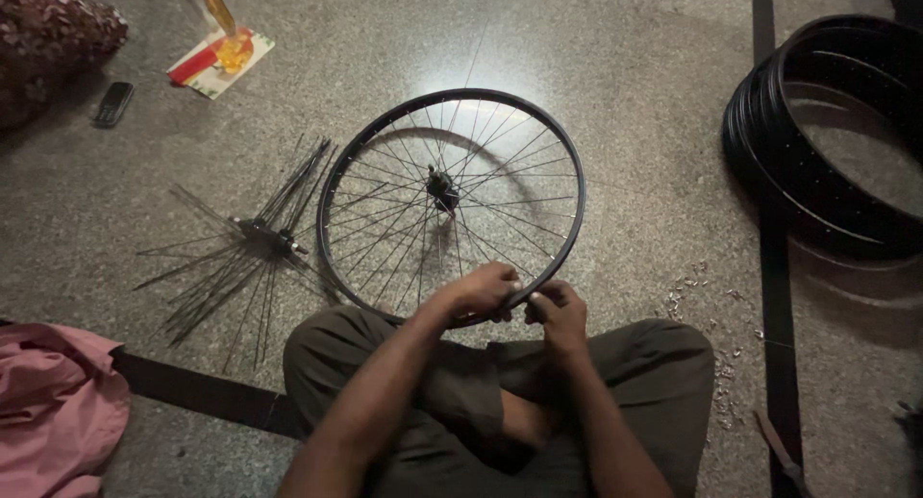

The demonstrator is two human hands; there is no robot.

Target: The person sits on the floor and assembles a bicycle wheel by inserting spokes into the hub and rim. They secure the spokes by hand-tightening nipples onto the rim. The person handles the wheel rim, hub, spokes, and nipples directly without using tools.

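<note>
Black and thin-rimmed, a spoked bicycle wheel [452, 195] lies flat on the speckled stone floor [625, 65] in front of a person sitting cross-legged in dark olive trousers [654, 363]. Its near edge reaches the person's knees, and the hub [441, 186] sits at the centre with spokes fanning out to the rim.

Both hands meet at that near edge. The left hand [481, 291] curls over the rim, its grip closed around it with the fingers tucked underneath. The right hand [558, 311] is just beside it, fingertips pinched narrowly at the rim; whether they hold a small part there, I cannot tell.

To the left of the wheel, touching or nearly touching its rim, lies a loose hub with bare spokes [252, 243] splayed out across the floor. Small pale metal bits [707, 296] are scattered near the right knee. A stack of black rims [827, 133] lies well apart at the right. At upper left lie a dark mobile phone [113, 103] and a red and yellow packet [221, 61], and pink cloth [53, 402] lies bunched at lower left.
</note>
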